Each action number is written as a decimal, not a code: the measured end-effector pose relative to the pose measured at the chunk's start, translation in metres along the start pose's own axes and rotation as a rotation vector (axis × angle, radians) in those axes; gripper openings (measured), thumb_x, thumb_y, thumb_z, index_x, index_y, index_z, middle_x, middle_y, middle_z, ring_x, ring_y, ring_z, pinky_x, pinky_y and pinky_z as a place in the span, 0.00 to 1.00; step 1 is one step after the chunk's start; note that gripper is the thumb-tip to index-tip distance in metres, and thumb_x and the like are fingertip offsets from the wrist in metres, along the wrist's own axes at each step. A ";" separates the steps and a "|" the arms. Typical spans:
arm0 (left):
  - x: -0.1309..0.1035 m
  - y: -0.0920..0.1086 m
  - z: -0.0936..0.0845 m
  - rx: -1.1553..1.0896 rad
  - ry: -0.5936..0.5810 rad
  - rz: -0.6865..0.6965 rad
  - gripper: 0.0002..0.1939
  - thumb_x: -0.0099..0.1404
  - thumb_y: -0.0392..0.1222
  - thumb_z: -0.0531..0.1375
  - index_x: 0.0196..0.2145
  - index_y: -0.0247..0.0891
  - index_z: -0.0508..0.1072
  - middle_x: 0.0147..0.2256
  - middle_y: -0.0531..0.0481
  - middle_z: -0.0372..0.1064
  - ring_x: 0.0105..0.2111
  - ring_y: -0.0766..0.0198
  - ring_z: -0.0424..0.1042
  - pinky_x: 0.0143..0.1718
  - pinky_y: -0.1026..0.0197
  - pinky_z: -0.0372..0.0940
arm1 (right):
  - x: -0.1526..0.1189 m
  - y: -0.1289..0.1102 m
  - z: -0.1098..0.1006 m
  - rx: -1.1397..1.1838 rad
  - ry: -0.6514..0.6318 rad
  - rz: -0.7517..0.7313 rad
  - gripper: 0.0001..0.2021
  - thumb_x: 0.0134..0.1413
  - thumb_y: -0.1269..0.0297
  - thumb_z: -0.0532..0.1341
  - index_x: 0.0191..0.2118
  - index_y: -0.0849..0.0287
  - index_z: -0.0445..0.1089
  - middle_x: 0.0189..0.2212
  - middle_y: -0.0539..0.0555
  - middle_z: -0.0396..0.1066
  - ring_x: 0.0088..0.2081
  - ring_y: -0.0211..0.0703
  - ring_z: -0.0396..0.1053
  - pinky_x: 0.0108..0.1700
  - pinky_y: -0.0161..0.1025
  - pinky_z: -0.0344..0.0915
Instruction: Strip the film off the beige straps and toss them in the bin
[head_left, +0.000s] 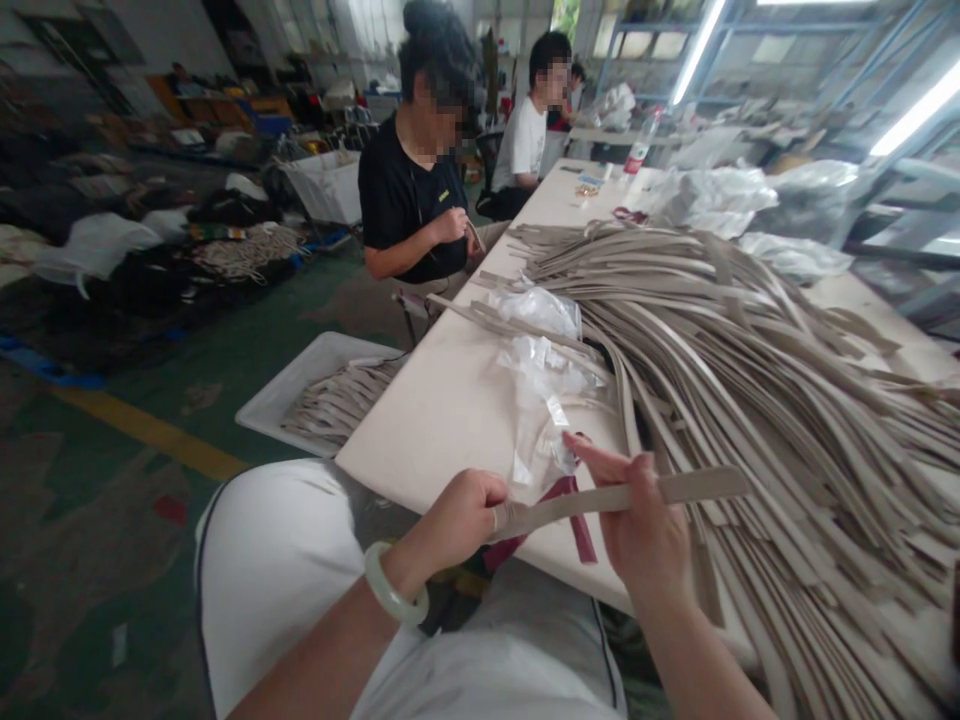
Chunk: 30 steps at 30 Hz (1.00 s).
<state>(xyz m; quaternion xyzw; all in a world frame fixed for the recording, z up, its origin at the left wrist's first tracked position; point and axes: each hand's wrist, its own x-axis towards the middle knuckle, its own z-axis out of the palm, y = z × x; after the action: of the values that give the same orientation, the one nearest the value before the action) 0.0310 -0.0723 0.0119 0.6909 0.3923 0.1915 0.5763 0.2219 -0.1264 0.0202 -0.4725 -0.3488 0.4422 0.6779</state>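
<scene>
Between my two hands a flat beige-grey strap [600, 499] is stretched over the table's near edge. My left hand [472, 512], with a pale bangle at its wrist, is closed around the strap's left part. My right hand [641, 520] grips it farther right, thumb on top and index finger pointing out; a short end sticks out beyond it. Below the strap lies a dark red ribbon-like strip [581, 530]. Just past my hands is crumpled clear plastic [536, 370]. A large heap of similar straps [720, 340] spreads to the right of my right hand.
A white bin [277, 385] of folded straps stands on the floor left of the table [420, 430]. A person in black [397, 190] sits along its left side, another in white [517, 140] beyond. Plastic bags [712, 195] and a bottle [639, 150] stand farther back.
</scene>
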 end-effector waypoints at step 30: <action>0.019 -0.023 0.001 -0.510 0.226 -0.052 0.26 0.52 0.56 0.70 0.41 0.33 0.76 0.40 0.44 0.73 0.41 0.60 0.71 0.48 0.58 0.64 | 0.041 0.018 0.018 0.184 0.096 0.093 0.28 0.61 0.40 0.53 0.43 0.63 0.75 0.33 0.61 0.80 0.27 0.42 0.78 0.36 0.39 0.75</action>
<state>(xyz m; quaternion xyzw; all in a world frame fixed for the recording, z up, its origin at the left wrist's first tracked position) 0.0364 -0.0579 -0.0134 0.4874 0.4107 0.3448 0.6891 0.2163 -0.0793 0.0108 -0.4447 -0.2516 0.4802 0.7130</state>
